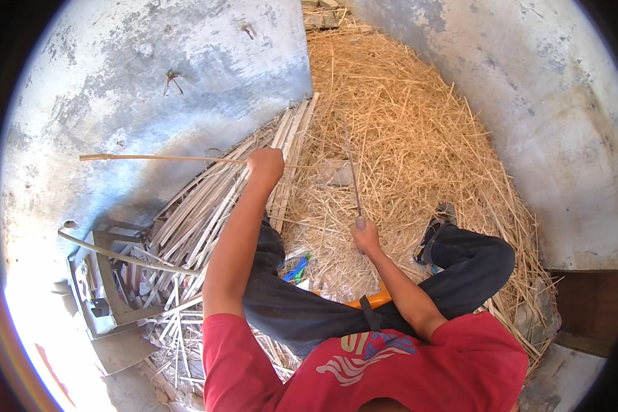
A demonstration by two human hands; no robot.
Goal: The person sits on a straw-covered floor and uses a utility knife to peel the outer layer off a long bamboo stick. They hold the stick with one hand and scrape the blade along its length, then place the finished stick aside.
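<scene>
My left hand (266, 165) is closed round a thin bamboo strip (165, 158), held roughly level. One end of the strip points to the left wall; the other runs right toward the blade. In my right hand (367, 237) is the grip of a long, narrow knife (354, 175), its blade pointing away from me. Blade and strip come close in front of me, but I cannot tell if they touch. Below my left hand lies a pile of split bamboo strips (202, 199). Pale shavings (398, 123) spread thickly over the floor beyond both hands.
Pale, stained walls (529, 103) stand at left and right. A wooden frame-like box (120, 312) sits at the left, with a curved rod (123, 257) across it. A blue and green item (296, 268) and an orange bar (369, 301) are near my legs.
</scene>
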